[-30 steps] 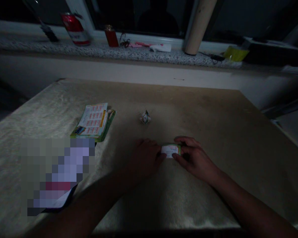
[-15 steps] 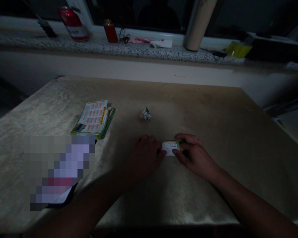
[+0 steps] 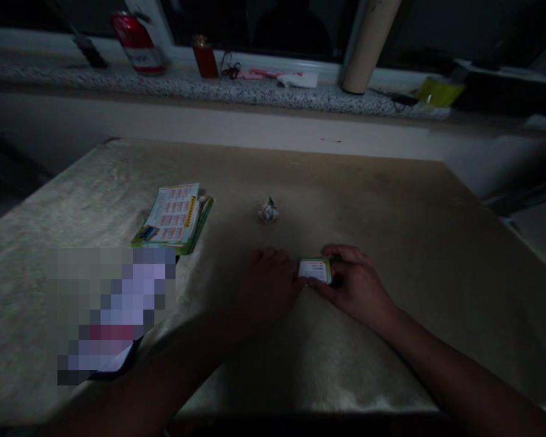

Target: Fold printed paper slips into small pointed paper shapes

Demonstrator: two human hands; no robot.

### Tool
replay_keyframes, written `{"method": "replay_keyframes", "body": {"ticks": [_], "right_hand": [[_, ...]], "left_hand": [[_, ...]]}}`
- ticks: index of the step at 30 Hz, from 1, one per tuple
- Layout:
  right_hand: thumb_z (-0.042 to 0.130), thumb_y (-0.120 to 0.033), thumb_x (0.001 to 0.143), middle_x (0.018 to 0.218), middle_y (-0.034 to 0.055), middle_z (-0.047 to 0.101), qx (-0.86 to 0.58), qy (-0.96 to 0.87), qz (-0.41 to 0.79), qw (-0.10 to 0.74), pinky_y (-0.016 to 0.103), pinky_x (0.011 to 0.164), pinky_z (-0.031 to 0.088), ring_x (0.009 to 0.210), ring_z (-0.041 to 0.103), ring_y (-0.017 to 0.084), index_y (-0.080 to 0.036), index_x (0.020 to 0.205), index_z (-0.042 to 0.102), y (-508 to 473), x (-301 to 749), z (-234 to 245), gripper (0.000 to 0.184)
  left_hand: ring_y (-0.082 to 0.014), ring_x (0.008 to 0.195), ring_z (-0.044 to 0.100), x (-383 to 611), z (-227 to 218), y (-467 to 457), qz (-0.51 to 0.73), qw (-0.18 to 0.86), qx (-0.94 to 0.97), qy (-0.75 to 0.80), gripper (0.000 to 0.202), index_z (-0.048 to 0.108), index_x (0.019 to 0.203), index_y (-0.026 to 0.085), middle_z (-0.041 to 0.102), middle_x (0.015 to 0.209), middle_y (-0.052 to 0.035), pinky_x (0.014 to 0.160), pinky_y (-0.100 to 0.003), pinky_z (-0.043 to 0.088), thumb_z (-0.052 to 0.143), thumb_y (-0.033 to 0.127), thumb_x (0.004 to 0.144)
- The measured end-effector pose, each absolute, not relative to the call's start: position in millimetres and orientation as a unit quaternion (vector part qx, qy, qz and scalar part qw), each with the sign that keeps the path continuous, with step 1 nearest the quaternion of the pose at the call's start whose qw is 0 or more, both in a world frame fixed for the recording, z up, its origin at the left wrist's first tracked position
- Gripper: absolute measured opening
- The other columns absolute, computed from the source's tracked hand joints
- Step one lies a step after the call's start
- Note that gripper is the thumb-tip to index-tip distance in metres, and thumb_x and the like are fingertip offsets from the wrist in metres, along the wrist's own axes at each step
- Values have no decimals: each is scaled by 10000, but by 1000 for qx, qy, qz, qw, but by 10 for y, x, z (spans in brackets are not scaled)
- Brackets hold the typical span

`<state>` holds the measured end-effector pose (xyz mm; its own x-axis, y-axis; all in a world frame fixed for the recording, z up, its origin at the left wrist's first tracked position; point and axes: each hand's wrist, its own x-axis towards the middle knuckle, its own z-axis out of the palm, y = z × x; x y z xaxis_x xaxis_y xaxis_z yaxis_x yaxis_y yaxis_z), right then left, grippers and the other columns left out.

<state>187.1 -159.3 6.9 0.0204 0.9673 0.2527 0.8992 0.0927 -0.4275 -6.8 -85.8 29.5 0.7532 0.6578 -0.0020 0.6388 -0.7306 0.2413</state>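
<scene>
A small folded piece of printed paper (image 3: pixel 315 271), white with green edges, is held low over the table between my hands. My right hand (image 3: pixel 357 278) grips its right side, with the thumb along the near edge and the fingers bent behind. At the left edge, my left hand (image 3: pixel 273 279) is closed with its fingers curled and its thumb side against the paper; its fingertips are in shadow. Beyond my hands stands a small pointed paper figure (image 3: pixel 268 211), folded from similar printed paper. To the left lies a stack of printed sheets (image 3: pixel 171 215) with red calendar-like grids.
A blurred-out phone (image 3: pixel 122 321) lies by my left forearm on the shiny cloth-covered table (image 3: pixel 391 206). Along the granite windowsill (image 3: pixel 255 91) stand a red can (image 3: pixel 139 45), a red bottle (image 3: pixel 204 57), a tall tan cylinder (image 3: pixel 370 48) and a yellow item (image 3: pixel 439 92).
My right thumb has slid left along the paper's near edge towards my left thumb. The stack and the paper figure stay in place; the view has shifted slightly.
</scene>
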Motion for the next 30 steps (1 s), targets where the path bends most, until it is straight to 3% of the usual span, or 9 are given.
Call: {"method": "replay_keyframes", "body": {"ticks": [10, 16, 22, 27, 30], "right_hand": [[799, -429, 761, 1177, 69, 685, -691, -677, 82, 241, 472, 946, 462, 1123, 606, 301, -241, 688, 747, -1584, 1861, 102, 208], [791, -446, 770, 1159, 66, 681, -683, -682, 89, 248, 486, 947, 458, 1109, 603, 301, -253, 729, 753, -1574, 1880, 89, 200], [804, -422, 753, 1130, 65, 684, -679, -680, 88, 263, 479, 916, 465, 1084, 610, 297, -228, 584, 646, -1561, 1898, 67, 303], [809, -414, 749, 1136, 62, 686, -684, -675, 88, 261, 485, 923, 459, 1086, 612, 297, -228, 581, 639, -1565, 1883, 68, 303], [813, -414, 744, 1141, 63, 682, -688, -672, 88, 260, 491, 932, 457, 1092, 610, 297, -226, 586, 640, -1568, 1879, 70, 300]], "left_hand": [[-267, 990, 574, -116, 264, -768, 41, 156, 929, 333, 239, 690, 883, 187, 652, 957, -58, 913, -452, 398, 589, 397, 940], [-262, 943, 599, -105, 292, -720, 36, 167, 921, 351, 211, 708, 840, 189, 663, 897, -54, 894, -440, 403, 632, 379, 892], [-256, 907, 626, -101, 318, -666, 23, 201, 907, 368, 195, 746, 834, 208, 688, 848, -48, 879, -431, 410, 653, 379, 852], [-254, 878, 646, -116, 316, -648, 22, 203, 903, 377, 193, 755, 819, 222, 705, 834, -44, 884, -432, 419, 657, 388, 831], [-229, 802, 661, -93, 372, -618, -2, 218, 894, 392, 208, 759, 808, 219, 714, 794, -44, 814, -381, 446, 660, 401, 811]]}}
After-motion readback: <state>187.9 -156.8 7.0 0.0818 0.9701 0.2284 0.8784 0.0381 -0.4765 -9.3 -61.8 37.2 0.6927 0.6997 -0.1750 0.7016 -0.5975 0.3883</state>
